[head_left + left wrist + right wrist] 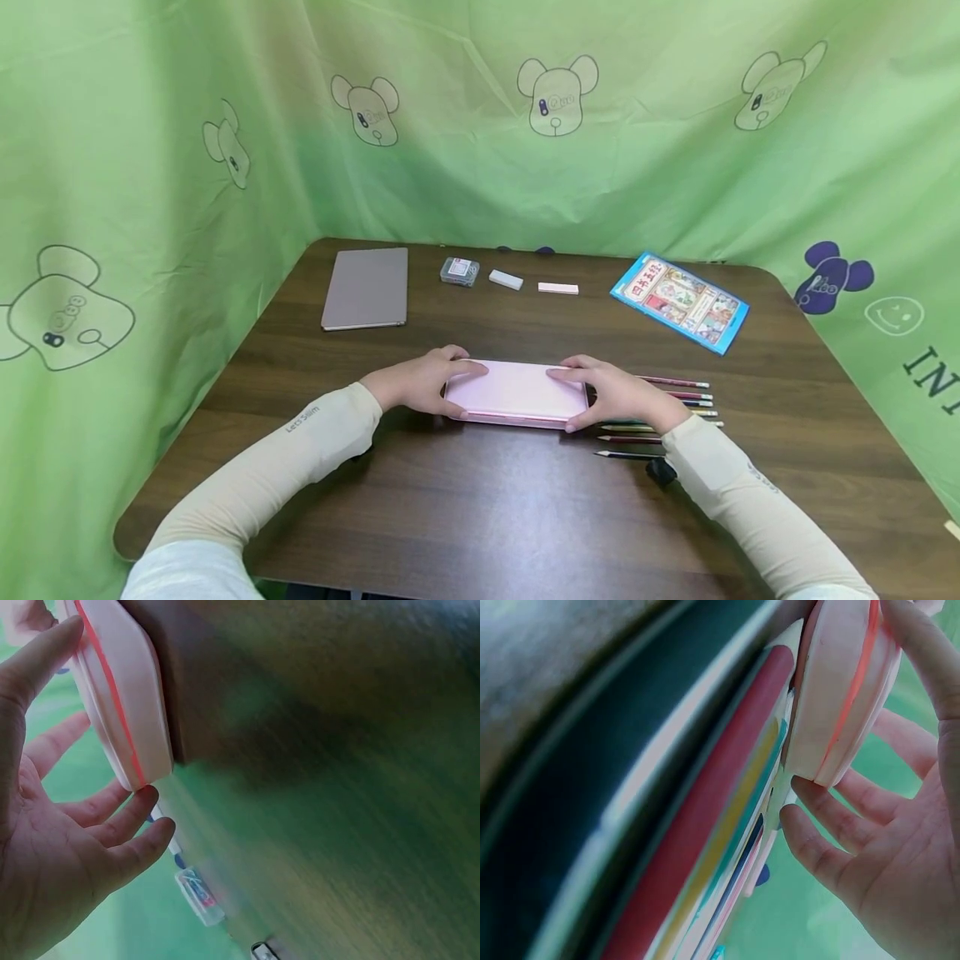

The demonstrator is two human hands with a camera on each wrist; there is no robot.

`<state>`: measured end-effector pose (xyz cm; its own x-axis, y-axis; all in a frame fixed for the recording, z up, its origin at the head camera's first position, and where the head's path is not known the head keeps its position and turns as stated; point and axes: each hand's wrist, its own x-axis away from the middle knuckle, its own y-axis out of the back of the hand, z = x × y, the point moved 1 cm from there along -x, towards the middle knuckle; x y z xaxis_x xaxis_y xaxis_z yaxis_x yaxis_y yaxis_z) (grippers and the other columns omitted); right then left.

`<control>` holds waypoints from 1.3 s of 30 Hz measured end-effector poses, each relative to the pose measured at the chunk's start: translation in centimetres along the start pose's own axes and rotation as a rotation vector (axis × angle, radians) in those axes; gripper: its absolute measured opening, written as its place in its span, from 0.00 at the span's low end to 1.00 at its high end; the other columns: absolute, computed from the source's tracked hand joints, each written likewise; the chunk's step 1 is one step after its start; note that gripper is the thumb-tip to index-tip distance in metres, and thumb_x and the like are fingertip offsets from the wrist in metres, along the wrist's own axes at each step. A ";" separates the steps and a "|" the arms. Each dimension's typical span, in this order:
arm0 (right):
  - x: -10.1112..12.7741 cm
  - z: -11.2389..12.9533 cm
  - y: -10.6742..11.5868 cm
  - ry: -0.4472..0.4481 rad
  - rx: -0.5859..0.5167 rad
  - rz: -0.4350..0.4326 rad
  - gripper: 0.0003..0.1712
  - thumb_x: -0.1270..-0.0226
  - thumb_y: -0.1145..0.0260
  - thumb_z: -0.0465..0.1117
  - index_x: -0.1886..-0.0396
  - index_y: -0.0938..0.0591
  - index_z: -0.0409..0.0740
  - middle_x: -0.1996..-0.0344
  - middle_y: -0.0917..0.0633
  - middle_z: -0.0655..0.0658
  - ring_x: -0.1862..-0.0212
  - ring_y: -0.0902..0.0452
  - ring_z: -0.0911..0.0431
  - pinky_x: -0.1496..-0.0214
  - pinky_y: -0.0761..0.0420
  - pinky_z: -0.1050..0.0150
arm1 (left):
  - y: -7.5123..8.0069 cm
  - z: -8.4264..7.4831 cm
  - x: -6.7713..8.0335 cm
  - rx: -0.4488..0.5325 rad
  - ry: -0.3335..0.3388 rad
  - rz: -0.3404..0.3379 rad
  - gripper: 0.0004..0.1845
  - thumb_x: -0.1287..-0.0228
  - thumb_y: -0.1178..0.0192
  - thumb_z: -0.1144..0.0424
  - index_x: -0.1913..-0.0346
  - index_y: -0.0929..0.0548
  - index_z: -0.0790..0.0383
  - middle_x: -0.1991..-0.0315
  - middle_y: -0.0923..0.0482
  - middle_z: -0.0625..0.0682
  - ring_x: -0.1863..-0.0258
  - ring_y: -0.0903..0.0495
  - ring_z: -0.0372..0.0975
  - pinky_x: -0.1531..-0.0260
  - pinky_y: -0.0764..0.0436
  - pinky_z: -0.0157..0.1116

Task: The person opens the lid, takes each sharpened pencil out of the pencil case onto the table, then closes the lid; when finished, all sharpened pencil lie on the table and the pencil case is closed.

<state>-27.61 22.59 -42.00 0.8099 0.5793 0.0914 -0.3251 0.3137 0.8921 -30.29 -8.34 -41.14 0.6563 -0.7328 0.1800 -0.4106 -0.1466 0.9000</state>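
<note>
A pink pencil case [517,393] with rounded corners lies level at the middle of the brown table, its lid facing up. My left hand [429,382] holds its left end, thumb along the near edge and a finger over the top. At the other end my right hand [618,393] grips the case in the same way. A red-pink line runs round the side of the case, plain in both wrist views. Beside the right hand and partly under its forearm lie several pencils [627,438], side by side, tips pointing left.
A grey laptop-like slab [366,287] lies at the back left. Along the back are a small clear box [459,271], a white block [506,279] and a pink-and-white strip [558,288]. A blue-edged comic-style booklet [681,302] lies at the back right. Green curtains [465,167] surround the table.
</note>
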 end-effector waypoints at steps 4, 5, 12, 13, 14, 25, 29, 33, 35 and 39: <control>0.1 0.1 0.2 -0.016 -0.005 0.001 0.48 0.60 0.25 0.61 0.36 0.29 0.52 0.40 0.30 0.39 0.41 0.32 0.44 0.41 0.31 0.47 | -0.2 0.0 -0.1 0.017 0.009 -0.005 0.36 0.48 0.34 0.48 0.34 0.34 0.43 0.35 0.41 0.57 0.38 0.37 0.49 0.42 0.33 0.48; 0.2 0.1 0.2 -0.021 -0.010 0.000 0.48 0.60 0.25 0.61 0.36 0.29 0.52 0.40 0.30 0.39 0.41 0.32 0.43 0.41 0.31 0.46 | -0.2 0.0 -0.1 0.021 0.016 -0.001 0.36 0.48 0.34 0.47 0.34 0.35 0.42 0.35 0.42 0.57 0.38 0.38 0.48 0.41 0.33 0.47; 0.3 -0.1 -0.2 -0.029 -0.032 -0.010 0.48 0.61 0.25 0.60 0.37 0.29 0.51 0.41 0.30 0.39 0.43 0.32 0.43 0.42 0.30 0.47 | -0.7 0.2 -0.3 0.074 0.049 0.017 0.37 0.49 0.33 0.46 0.35 0.35 0.39 0.36 0.43 0.54 0.39 0.38 0.47 0.42 0.33 0.47; 0.3 -0.1 -0.3 -0.030 -0.037 -0.009 0.48 0.60 0.25 0.60 0.36 0.29 0.51 0.41 0.30 0.39 0.43 0.32 0.44 0.42 0.30 0.47 | -0.7 0.2 -0.3 0.079 0.053 0.017 0.37 0.50 0.33 0.46 0.35 0.35 0.38 0.36 0.43 0.54 0.39 0.38 0.46 0.42 0.33 0.47; 0.3 0.0 -0.3 -0.029 -0.040 -0.007 0.48 0.60 0.25 0.59 0.36 0.29 0.50 0.41 0.30 0.38 0.43 0.32 0.43 0.42 0.30 0.47 | -0.8 0.3 -0.2 0.083 0.056 0.016 0.36 0.50 0.33 0.46 0.36 0.35 0.38 0.36 0.43 0.54 0.40 0.38 0.46 0.42 0.32 0.46; 0.3 0.4 -0.9 -0.058 -0.071 0.008 0.47 0.59 0.24 0.56 0.36 0.30 0.49 0.41 0.32 0.37 0.42 0.33 0.44 0.41 0.31 0.48 | -1.0 0.4 -0.2 0.108 0.058 0.023 0.35 0.50 0.32 0.47 0.37 0.33 0.38 0.38 0.42 0.52 0.40 0.39 0.46 0.43 0.32 0.46; 0.2 0.5 -0.9 -0.061 -0.078 0.005 0.47 0.60 0.24 0.55 0.36 0.30 0.49 0.41 0.32 0.37 0.42 0.33 0.43 0.42 0.31 0.48 | -0.8 0.3 -0.2 0.118 0.069 0.032 0.36 0.51 0.31 0.48 0.37 0.33 0.39 0.38 0.42 0.52 0.40 0.40 0.46 0.43 0.32 0.47; 0.0 0.6 -0.6 -0.067 -0.082 0.001 0.48 0.61 0.23 0.54 0.37 0.29 0.49 0.41 0.32 0.37 0.43 0.33 0.43 0.42 0.30 0.49 | -0.6 0.3 -0.4 0.114 0.075 0.038 0.36 0.51 0.31 0.48 0.37 0.34 0.39 0.38 0.43 0.53 0.40 0.40 0.47 0.43 0.32 0.47; -0.1 0.7 -0.5 -0.061 -0.075 -0.005 0.48 0.61 0.23 0.53 0.37 0.29 0.48 0.42 0.32 0.36 0.44 0.33 0.43 0.43 0.30 0.48 | -0.6 0.4 -0.5 0.106 0.078 0.041 0.36 0.51 0.32 0.47 0.37 0.34 0.38 0.37 0.44 0.53 0.40 0.41 0.47 0.43 0.32 0.47; -0.1 0.6 -0.5 -0.065 -0.074 -0.004 0.47 0.61 0.23 0.53 0.37 0.29 0.47 0.41 0.32 0.36 0.43 0.34 0.43 0.42 0.30 0.49 | -0.6 0.6 -0.7 0.097 0.078 0.043 0.36 0.52 0.32 0.47 0.37 0.34 0.38 0.37 0.44 0.53 0.39 0.41 0.47 0.43 0.32 0.48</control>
<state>-27.21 21.88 -42.23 0.8403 0.5288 0.1190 -0.3554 0.3718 0.8576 -30.87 -8.09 -42.07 0.6824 -0.6866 0.2508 -0.4958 -0.1826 0.8490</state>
